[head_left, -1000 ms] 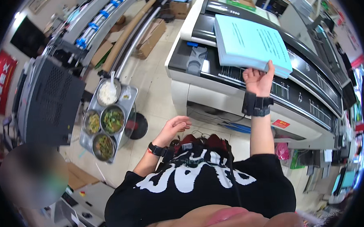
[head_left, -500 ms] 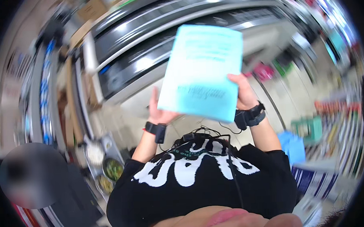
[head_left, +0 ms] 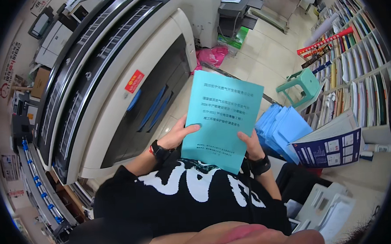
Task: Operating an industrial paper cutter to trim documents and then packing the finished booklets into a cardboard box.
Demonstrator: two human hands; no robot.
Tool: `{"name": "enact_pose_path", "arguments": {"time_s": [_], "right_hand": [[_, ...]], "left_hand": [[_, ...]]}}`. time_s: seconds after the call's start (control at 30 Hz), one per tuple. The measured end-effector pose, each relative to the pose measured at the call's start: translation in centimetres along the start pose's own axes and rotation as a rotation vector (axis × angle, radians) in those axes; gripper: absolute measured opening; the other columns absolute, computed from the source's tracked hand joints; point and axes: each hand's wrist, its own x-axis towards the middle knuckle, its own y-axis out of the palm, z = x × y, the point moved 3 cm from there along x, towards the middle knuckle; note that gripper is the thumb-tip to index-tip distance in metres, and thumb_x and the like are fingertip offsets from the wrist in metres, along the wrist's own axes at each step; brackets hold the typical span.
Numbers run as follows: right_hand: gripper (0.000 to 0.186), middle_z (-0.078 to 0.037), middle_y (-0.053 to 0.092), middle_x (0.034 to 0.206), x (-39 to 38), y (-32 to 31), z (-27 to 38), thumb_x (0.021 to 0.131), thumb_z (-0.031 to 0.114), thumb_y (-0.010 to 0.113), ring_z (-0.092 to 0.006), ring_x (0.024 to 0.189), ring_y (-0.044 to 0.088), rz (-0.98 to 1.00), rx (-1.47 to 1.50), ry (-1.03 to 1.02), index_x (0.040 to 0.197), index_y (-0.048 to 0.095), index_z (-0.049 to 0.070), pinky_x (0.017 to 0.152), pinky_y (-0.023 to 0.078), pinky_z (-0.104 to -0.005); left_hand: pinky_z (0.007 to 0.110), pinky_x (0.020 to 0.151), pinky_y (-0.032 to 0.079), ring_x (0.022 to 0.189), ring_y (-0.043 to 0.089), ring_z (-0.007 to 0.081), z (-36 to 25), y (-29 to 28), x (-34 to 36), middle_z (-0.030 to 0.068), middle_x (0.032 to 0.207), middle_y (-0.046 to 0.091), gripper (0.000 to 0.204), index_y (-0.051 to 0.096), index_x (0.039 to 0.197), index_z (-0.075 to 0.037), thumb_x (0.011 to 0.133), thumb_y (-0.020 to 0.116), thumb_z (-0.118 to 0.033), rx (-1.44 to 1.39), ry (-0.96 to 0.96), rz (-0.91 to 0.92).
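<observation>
A turquoise-covered paper document (head_left: 221,101) with black printing on its front is held upright-way round in front of my chest. My left hand (head_left: 180,132) grips its left edge, thumb lying on the cover and fingers hidden behind it. My right hand (head_left: 250,143) holds the lower right edge the same way, thumb on top. Both wrists carry black straps with devices.
A large white and black machine (head_left: 167,66) stands at the left. At the right are shelves of papers (head_left: 352,58), a green stool (head_left: 301,87), a pile of blue folders (head_left: 279,131) and a navy-and-white board (head_left: 329,149). A pink bag (head_left: 212,56) lies on the floor ahead.
The turquoise document has left the machine's top and is now in both hands, lower and close to my body. My view has swung right, away from the food tray toward the shelves.
</observation>
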Motion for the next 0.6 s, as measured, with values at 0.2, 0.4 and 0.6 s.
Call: {"name": "enact_pose_path", "arguments": {"time_s": [0.2,0.4,0.6], "right_hand": [[0.056,-0.011,0.056,0.125,5.6,-14.5,4.4,0.083,0.012,0.07,-0.0216,0.112,0.054,-0.285,-0.127,-0.081,0.132,0.045,0.0,0.096,0.043,-0.0371],[0.057,-0.014,0.053,0.13,10.1,-27.5,12.6,0.088,0.014,0.062,-0.0256,0.116,0.054,-0.462,0.107,-0.095,0.137,0.039,-0.002,0.098,0.044,-0.0399],[0.061,-0.014,0.053,0.132,18.9,-39.0,20.7,0.089,0.021,0.068,-0.0263,0.115,0.055,-0.765,0.011,-0.149,0.138,0.038,-0.002,0.099,0.043,-0.0405]], "left_hand": [[0.035,0.098,0.045,0.117,0.053,0.0182,0.6,3.7,20.1,0.0127,0.13,0.055,0.059,0.038,0.139,0.001,0.089,0.066,-0.015,0.259,-0.101,0.145],[0.035,0.1,0.044,0.118,0.052,0.0194,-3.0,10.8,42.1,0.0131,0.13,0.054,0.064,0.04,0.137,0.002,0.086,0.071,-0.019,0.354,-0.163,0.422],[0.034,0.098,0.045,0.116,0.053,0.0195,-6.5,17.6,63.5,0.0141,0.127,0.056,0.065,0.042,0.134,0.004,0.085,0.073,-0.026,0.449,-0.123,0.621]]}}
